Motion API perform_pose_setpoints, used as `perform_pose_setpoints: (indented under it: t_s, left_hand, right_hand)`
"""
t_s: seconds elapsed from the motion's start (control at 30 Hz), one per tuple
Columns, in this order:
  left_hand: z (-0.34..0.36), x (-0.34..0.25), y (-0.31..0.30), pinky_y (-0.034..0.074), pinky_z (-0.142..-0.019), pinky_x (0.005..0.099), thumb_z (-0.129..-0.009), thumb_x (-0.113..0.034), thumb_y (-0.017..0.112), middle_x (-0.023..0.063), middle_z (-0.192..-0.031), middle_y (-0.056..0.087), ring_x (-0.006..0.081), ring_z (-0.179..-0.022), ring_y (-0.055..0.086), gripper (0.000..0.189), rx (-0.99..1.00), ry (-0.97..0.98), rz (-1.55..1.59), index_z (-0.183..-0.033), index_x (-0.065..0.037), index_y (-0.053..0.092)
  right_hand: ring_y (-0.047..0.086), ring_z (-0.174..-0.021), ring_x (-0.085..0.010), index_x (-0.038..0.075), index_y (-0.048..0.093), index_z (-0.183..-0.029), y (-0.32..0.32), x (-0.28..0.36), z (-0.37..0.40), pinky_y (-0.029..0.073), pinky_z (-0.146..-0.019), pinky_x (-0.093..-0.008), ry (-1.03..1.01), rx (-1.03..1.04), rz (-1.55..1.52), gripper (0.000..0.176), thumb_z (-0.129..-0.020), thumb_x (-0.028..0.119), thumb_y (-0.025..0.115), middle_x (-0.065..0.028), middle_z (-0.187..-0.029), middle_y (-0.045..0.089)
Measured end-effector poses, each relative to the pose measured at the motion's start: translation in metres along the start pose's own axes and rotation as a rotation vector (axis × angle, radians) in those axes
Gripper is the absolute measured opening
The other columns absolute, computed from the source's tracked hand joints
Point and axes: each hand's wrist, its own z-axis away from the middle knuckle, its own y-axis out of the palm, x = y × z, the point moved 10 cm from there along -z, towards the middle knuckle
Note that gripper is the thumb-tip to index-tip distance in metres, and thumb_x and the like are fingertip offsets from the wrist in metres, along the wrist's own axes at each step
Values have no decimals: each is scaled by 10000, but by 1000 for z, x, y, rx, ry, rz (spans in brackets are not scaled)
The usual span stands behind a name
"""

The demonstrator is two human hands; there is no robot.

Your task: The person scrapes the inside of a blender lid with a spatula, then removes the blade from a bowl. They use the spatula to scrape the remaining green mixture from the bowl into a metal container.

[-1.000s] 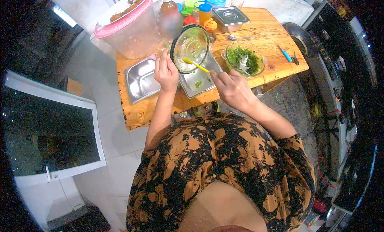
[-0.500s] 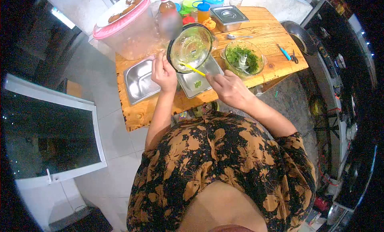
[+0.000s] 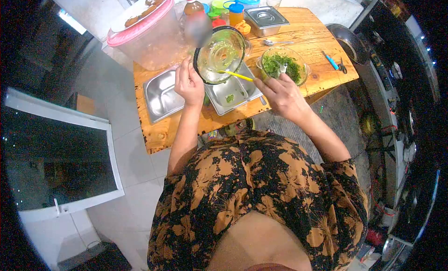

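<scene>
Both arms reach forward from the torso (image 3: 252, 177), working in front of the chest. The left forearm (image 3: 185, 135) runs almost straight ahead, leaning slightly inward, with the left wrist (image 3: 193, 106) roughly in line. At its end the left grip (image 3: 189, 85) is raised, fingers bent and bunched in a clasp, pointing away from the body. The right forearm (image 3: 324, 134) slants forward and inward, its elbow set wider from the torso. The right grip (image 3: 283, 97) shows its back upward, knuckles bent, fingers angled toward the left grip in a pinching hold. The two grips stand apart, the right slightly nearer the body.
</scene>
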Motion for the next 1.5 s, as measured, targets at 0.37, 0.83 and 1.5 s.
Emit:
perform_pose_setpoints:
  t_s: [0.37, 0.83, 1.5]
  left_hand:
    - [3, -5, 7, 494, -622, 355, -779, 44, 513, 180, -849, 624, 309, -713, 597, 259, 35, 52, -30, -1021, 34, 605]
    - [1, -3, 6, 493, -606, 348, -765, 66, 518, 167, -842, 621, 298, -699, 597, 272, 23, 83, -67, -1019, 32, 608]
    - [9, -14, 26, 488, -647, 370, -773, 56, 526, 161, -804, 612, 303, -689, 589, 259, 181, 71, -115, -1017, 20, 605]
  right_hand:
    - [545, -643, -172, -44, 550, -1052, 18, 16, -18, 419, -607, -295, 73, -31, 20, 368, -707, 82, 527, -56, -749, 508]
    - [535, -595, -141, -47, 570, -948, 11, 33, -20, 400, -593, -283, -73, 3, 29, 251, -744, 95, 538, -47, -742, 478]
    - [571, -576, -222, 4, 541, -714, 20, 19, -46, 471, -524, -341, 132, 39, 46, 83, -658, 65, 549, -108, -645, 519]
